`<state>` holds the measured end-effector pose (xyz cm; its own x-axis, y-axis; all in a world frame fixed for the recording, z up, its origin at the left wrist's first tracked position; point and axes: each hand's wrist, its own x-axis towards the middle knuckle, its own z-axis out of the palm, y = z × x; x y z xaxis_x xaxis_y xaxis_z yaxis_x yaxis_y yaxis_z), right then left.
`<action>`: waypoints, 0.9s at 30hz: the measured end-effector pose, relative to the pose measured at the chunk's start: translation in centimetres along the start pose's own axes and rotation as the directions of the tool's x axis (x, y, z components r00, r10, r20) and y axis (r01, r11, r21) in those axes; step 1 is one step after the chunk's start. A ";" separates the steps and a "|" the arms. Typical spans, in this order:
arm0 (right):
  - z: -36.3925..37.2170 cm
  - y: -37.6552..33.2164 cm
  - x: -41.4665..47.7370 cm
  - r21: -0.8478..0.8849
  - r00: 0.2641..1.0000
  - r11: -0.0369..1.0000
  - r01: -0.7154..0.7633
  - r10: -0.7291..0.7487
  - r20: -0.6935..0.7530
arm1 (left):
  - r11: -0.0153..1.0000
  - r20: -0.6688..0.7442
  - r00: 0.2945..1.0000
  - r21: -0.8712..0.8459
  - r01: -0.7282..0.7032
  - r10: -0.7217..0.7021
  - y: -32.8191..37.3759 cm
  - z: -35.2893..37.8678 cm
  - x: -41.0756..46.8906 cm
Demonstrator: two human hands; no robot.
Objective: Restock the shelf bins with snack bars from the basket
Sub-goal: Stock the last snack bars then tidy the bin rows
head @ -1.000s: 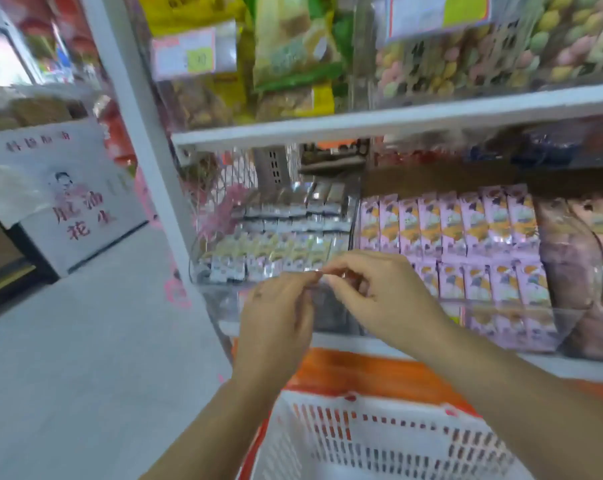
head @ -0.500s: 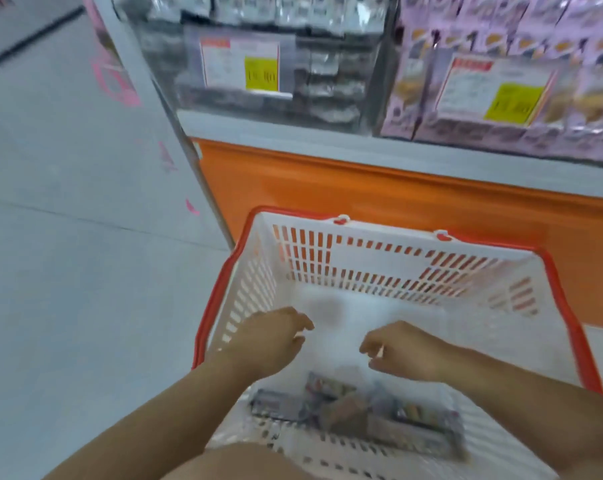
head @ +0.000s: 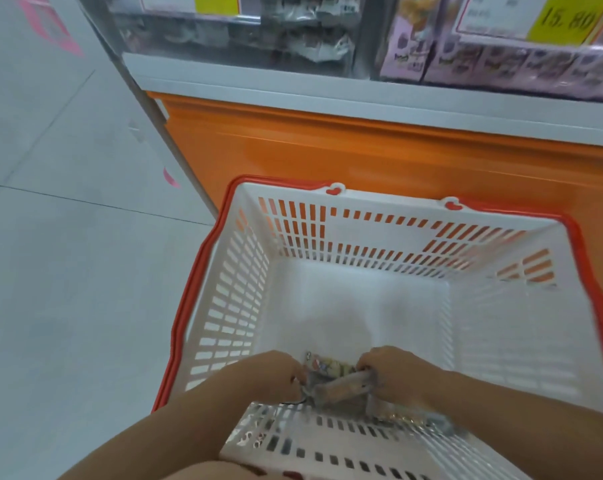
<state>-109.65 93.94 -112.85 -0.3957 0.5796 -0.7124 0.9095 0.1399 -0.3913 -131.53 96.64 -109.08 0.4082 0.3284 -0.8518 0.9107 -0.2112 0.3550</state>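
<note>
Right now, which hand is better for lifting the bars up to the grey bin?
Probably the left hand. Both it and the right hand grip the bars in the basket, but the grey bin sits up on the left, on that hand's side, so its reach looks shorter.

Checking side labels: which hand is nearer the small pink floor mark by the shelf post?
Left. The left hand lies below-right of the pink floor mark; the right hand sits farther right, beyond the wrapped snack bars.

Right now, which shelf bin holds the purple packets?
The right-hand bin, behind the yellow 15.80 tag; the left-hand bin holds grey-silver packets.
</note>
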 end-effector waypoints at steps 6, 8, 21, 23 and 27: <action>-5.3 -0.8 -1.2 0.207 0.996 0.977 0.058 -0.044 -0.076 | 0.977 -0.193 0.981 -0.200 -0.073 0.034 -0.5 -1.0 -0.5; -7.4 -1.1 -1.7 0.312 0.990 0.948 0.068 -0.025 -0.139 | 0.930 -0.294 0.953 -0.324 -0.174 0.076 0.0 -2.2 -1.2; -21.5 -9.1 -10.3 0.674 0.945 0.724 0.144 0.102 -0.312 | 0.677 -0.759 0.637 -0.399 -0.618 0.135 3.5 -9.6 -14.2; -22.9 -10.8 -12.8 0.700 0.925 0.659 0.276 0.017 -0.380 | 0.589 -0.784 0.609 -0.436 -0.680 0.123 4.3 -10.1 -16.7; -24.7 -13.4 -16.5 0.690 0.849 0.547 0.474 -0.074 -0.524 | 0.542 -0.831 0.543 -0.401 -0.738 0.124 6.3 -10.8 -20.7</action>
<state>-112.16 102.38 -81.48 -0.3362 0.9021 -0.2705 0.2229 -0.2028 -0.9535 -133.58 98.48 -85.08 0.3873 0.9167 -0.0979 0.2180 0.0121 0.9759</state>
